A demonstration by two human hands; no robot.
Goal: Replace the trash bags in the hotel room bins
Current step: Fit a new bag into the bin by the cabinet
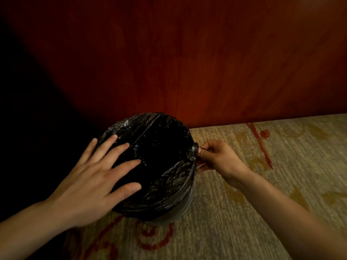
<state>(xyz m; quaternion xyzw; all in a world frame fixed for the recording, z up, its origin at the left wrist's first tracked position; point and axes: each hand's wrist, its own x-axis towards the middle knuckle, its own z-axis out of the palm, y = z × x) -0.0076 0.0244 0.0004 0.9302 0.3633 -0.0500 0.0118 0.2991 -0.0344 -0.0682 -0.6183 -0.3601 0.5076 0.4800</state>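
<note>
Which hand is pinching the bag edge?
The right hand, fingers curled on a fold of the crinkled black plastic trash bag at the right rim of the round bin. The left hand is flat, fingers spread, over its left side.

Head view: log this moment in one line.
step: fitting trash bag over bin | left hand: spread on bag, left rim | right hand: pinching bag edge, right rim | bin: on carpet
</note>
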